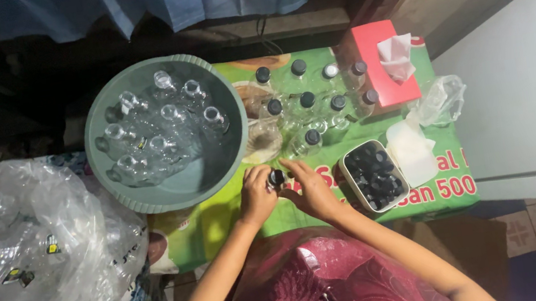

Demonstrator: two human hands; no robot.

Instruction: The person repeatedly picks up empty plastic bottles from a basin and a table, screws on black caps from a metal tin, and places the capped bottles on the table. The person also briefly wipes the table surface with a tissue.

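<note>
Small clear bottle [276,179] upright near table [223,229] front edge, just beside basin [176,201] rim, axis vertical. Left hand [257,194] wrapped round body, right hand [313,190] pinching black cap [277,176] on top; both equally near, meeting over neck

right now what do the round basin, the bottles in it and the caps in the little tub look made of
Round basin: probably plastic, matte grey-green, with a ribbed moulded rim. Bottles inside it: clear and see-through with glints; plastic or glass cannot be told. Caps in the small white tub: look like black plastic, slightly glossy.
</note>
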